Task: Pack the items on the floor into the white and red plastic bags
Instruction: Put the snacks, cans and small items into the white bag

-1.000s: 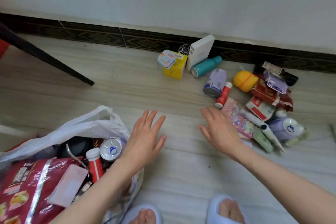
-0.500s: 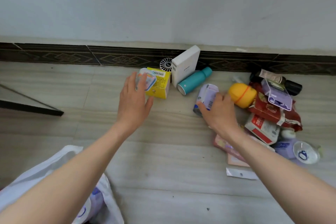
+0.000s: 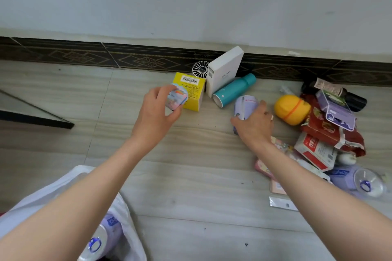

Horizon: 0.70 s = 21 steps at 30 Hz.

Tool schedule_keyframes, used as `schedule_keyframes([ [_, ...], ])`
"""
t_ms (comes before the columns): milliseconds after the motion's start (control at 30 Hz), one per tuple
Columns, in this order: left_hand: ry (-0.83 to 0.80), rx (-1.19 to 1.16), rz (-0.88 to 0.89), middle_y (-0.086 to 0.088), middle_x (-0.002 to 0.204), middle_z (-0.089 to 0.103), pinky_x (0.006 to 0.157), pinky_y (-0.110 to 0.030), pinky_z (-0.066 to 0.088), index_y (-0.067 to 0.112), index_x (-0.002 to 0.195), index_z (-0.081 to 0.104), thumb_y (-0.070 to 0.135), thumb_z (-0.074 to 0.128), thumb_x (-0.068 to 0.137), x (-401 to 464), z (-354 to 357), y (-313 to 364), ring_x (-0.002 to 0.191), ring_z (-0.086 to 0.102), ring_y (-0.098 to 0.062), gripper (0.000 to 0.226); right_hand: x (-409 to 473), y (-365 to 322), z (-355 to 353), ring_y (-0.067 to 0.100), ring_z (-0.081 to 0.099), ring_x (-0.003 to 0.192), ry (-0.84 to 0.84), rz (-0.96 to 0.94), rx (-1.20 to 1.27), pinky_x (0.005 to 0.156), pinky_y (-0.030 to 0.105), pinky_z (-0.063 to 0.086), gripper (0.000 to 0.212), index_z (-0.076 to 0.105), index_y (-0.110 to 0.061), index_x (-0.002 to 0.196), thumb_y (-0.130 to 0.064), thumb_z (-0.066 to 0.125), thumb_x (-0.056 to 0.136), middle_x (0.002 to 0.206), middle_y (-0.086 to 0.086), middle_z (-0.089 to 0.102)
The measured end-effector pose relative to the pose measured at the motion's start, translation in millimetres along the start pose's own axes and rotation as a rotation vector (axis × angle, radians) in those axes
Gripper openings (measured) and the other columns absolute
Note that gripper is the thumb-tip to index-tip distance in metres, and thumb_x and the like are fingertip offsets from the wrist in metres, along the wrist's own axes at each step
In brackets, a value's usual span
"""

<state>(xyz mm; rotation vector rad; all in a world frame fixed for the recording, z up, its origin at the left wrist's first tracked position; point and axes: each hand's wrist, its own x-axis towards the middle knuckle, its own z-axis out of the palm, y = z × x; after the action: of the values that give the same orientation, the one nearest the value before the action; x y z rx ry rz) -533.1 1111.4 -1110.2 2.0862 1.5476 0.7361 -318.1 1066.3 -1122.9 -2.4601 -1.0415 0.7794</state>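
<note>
Pastel-printed small packet [image 3: 177, 99] now sits pinched in my left hand [image 3: 156, 115]; my right hand [image 3: 255, 126] has just curled round the lavender cylindrical can [image 3: 244, 106], both ready for bagging.

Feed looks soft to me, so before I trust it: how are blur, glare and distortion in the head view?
Head view: daylight is even, with no harsh glare; wide-angle bending curves the baseboard; the left hand and right hand look slightly soft; print on the yellow box is too small to read.

Both arms outstretched forward; left hand [image 3: 156, 112] grip curled closed, right hand [image 3: 255, 126] grip curled, palm down.
</note>
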Motion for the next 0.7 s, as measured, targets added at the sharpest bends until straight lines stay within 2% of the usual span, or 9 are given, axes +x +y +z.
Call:
schedule_keyframes([
  [133, -0.03, -0.012, 0.04, -0.007, 0.11, 0.059, 0.075, -0.002, 0.03, 0.014, 0.117, 0.056, 0.018, 0.069, 0.079, -30, -15, -2, 0.092, 0.052, -0.018, 0.041, -22, 5, 1, 0.037, 0.04, 0.12, -0.006, -0.01, 0.106, 0.1, 0.044, 0.037, 0.071, 0.032, -0.007, 0.133, -0.028, 0.065, 0.073, 0.131, 0.017, 0.044],
  [233, -0.032, -0.034, 0.034, -0.004, 0.105, 0.062, 0.075, 0.001, 0.03, 0.012, 0.113, 0.057, 0.029, 0.064, 0.077, -58, -32, -1, 0.083, 0.048, -0.008, 0.04, -45, 4, 0, 0.031, 0.053, 0.105, -0.041, -0.046, 0.275, 0.089, 0.042, 0.046, 0.056, 0.045, -0.009, 0.118, -0.027, 0.068, 0.07, 0.114, 0.01, 0.055],
  [367, -0.031, -0.019, -0.045, -0.003, 0.099, 0.066, 0.073, 0.004, 0.029, 0.01, 0.108, 0.061, 0.027, 0.065, 0.075, -95, -63, 2, 0.079, 0.047, 0.0, 0.037, -93, -6, -2, 0.022, 0.062, 0.09, -0.301, 0.03, 0.541, 0.079, 0.034, 0.05, 0.058, 0.055, -0.012, 0.113, -0.03, 0.068, 0.06, 0.103, 0.005, 0.065],
  [467, -0.029, -0.045, -0.12, 0.008, 0.097, 0.064, 0.073, 0.003, 0.031, 0.016, 0.107, 0.062, 0.036, 0.065, 0.073, -127, -96, 1, 0.076, 0.046, 0.009, 0.039, -131, -18, -2, 0.021, 0.059, 0.073, -0.559, 0.087, 0.784, 0.072, 0.033, 0.045, 0.027, 0.061, -0.011, 0.089, -0.018, 0.059, 0.062, 0.079, 0.006, 0.066],
  [533, -0.041, -0.075, -0.171, 0.016, 0.099, 0.061, 0.074, 0.0, 0.035, 0.021, 0.107, 0.062, 0.049, 0.063, 0.07, -153, -121, -5, 0.079, 0.05, 0.011, 0.046, -151, -30, -1, 0.019, 0.052, 0.063, -0.736, 0.096, 0.845, 0.067, 0.031, 0.039, 0.009, 0.055, -0.012, 0.07, -0.013, 0.056, 0.062, 0.063, 0.003, 0.058],
  [600, -0.077, -0.043, -0.211, 0.02, 0.104, 0.06, 0.078, -0.003, 0.037, 0.024, 0.108, 0.062, 0.057, 0.057, 0.068, -182, -144, -16, 0.085, 0.051, 0.01, 0.052, -169, -42, 1, 0.02, 0.053, 0.065, -0.92, 0.143, 0.914, 0.073, 0.033, 0.039, 0.013, 0.054, -0.008, 0.07, -0.011, 0.057, 0.058, 0.069, 0.008, 0.056],
  [667, -0.109, 0.018, -0.234, 0.017, 0.107, 0.061, 0.083, -0.006, 0.037, 0.023, 0.109, 0.063, 0.058, 0.055, 0.067, -208, -166, -32, 0.094, 0.052, 0.009, 0.055, -185, -57, 7, 0.023, 0.058, 0.076, -1.068, 0.25, 0.986, 0.084, 0.035, 0.043, 0.037, 0.059, -0.001, 0.085, -0.01, 0.059, 0.049, 0.086, 0.014, 0.059],
  [700, -0.122, 0.052, -0.243, 0.015, 0.107, 0.062, 0.085, -0.009, 0.037, 0.022, 0.109, 0.063, 0.057, 0.055, 0.066, -217, -176, -40, 0.096, 0.052, 0.006, 0.055, -193, -65, 10, 0.024, 0.058, 0.08, -1.123, 0.289, 1.014, 0.085, 0.035, 0.044, 0.049, 0.058, 0.0, 0.093, -0.011, 0.062, 0.046, 0.092, 0.015, 0.058],
])
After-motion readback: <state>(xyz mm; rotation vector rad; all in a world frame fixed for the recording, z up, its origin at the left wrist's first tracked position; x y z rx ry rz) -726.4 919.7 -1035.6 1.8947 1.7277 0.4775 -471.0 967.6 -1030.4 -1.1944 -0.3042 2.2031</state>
